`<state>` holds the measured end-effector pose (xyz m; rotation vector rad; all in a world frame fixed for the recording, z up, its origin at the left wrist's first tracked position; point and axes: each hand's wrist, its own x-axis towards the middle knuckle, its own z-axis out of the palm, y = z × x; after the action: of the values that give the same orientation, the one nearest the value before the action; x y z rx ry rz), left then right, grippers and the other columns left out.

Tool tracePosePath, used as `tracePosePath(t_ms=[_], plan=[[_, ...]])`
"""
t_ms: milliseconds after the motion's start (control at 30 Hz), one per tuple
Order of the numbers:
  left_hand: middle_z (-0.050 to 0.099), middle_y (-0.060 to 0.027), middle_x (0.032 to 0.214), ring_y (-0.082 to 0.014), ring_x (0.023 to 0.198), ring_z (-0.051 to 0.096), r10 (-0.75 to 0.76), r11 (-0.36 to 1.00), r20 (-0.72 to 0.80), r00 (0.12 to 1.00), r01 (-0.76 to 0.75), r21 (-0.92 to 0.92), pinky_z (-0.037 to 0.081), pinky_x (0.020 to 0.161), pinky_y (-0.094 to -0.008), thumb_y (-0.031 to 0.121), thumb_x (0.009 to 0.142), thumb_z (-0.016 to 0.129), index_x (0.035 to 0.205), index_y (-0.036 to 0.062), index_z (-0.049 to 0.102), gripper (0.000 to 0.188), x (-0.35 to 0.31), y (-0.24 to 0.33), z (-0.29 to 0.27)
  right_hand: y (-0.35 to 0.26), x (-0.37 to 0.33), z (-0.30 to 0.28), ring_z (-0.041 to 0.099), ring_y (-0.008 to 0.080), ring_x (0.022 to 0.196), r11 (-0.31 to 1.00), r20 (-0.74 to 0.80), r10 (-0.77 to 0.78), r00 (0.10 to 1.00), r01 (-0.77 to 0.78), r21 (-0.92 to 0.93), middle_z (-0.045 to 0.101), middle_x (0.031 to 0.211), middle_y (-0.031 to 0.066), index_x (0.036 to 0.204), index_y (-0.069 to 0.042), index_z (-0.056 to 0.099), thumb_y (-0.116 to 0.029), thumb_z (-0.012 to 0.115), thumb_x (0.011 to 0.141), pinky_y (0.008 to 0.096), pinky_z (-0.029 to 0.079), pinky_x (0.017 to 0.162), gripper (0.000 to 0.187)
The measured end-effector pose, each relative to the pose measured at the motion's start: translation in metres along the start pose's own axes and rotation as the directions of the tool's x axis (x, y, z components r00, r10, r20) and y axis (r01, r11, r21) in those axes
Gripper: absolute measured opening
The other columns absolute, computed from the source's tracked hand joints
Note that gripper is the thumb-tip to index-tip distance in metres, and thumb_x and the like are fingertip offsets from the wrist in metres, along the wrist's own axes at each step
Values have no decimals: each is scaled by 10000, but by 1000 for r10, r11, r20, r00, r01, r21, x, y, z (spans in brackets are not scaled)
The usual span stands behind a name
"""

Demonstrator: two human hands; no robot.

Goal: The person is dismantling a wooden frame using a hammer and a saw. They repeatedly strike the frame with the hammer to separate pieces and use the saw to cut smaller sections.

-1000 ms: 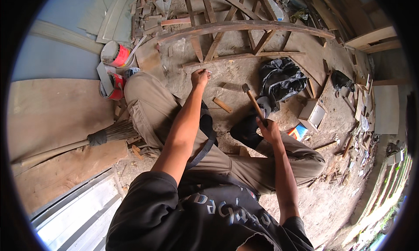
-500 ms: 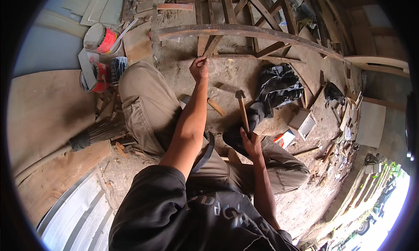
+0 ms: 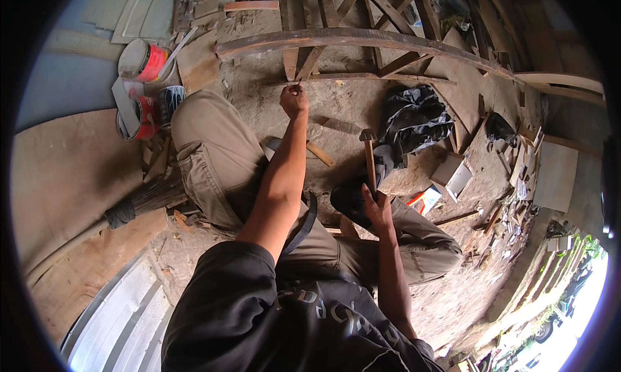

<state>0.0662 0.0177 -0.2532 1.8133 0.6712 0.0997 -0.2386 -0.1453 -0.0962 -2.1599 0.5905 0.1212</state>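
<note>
A dark wooden frame of beams and slats [image 3: 362, 38] lies on the floor ahead of me. My left hand [image 3: 294, 100] is closed at its near thin bar [image 3: 362, 76], where two slats meet. Whatever its fingers pinch is too small to make out. Lower and to the right, my right hand [image 3: 379, 210] grips a hammer [image 3: 370, 165] by its wooden handle, head pointing up and away from me. Between my arms, a wooden-handled tool [image 3: 319, 153] lies on the floor, partly hidden by my left forearm.
A crumpled black plastic bag [image 3: 417, 120] and a small open box [image 3: 451, 176] lie to the right. Red-labelled paint cans [image 3: 143, 61] stand at left, beside a leaning wooden board [image 3: 77, 178]. Wood scraps [image 3: 511, 210] litter the floor's right side.
The hammer has tilted slightly to the right in my right hand. My left hand has turned a little and stays at the frame's near bar. The whole view has shifted slightly.
</note>
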Motion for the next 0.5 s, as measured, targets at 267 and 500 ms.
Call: tracePosePath(t_ms=[267,500], plan=[[680,-125,747,-203,658,689,-163,979,274,948,189,-71,514,521,-316,176,916,582,956,-15,593,196,-7,28,8,-13,6,-12,503,197,564,925,123,354,927,-367,99,517,581,129,728,47,574,-473,602,888,385,417,545,545],[704,-97,883,-161,743,664,-53,935,588,807,-167,314,508,691,-308,140,949,489,1106,-6,532,218,-2,26,3,-11,11,-14,522,199,561,922,159,352,922,-371,109,529,573,140,715,55,574,-499,595,883,381,425,548,580]])
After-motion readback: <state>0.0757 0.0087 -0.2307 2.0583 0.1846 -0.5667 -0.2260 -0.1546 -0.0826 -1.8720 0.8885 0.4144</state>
